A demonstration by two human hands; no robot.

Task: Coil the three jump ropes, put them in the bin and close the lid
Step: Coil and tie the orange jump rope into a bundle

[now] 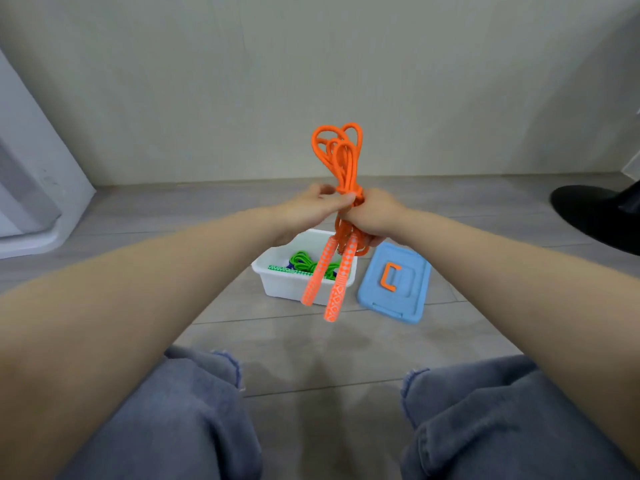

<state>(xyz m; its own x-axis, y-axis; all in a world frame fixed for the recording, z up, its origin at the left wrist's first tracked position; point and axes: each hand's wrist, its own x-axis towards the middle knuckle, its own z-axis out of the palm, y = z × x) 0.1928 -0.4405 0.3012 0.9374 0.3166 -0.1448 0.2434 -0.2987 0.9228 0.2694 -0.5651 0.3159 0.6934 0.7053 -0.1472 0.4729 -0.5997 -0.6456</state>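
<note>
Both hands, left [311, 206] & right [375, 214], grip coiled orange rope [341, 157] (above bin [277, 271]).

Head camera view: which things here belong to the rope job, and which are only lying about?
Job:
- orange jump rope with patterned handles, gripped by left hand and right hand
- white plastic bin holding a green jump rope
- blue plastic lid with orange handle, on the floor

Lying about:
- black round object
- white appliance

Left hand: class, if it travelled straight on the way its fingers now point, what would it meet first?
The left hand points rightward and already pinches the orange jump rope; just beyond, probably the right hand.
</note>
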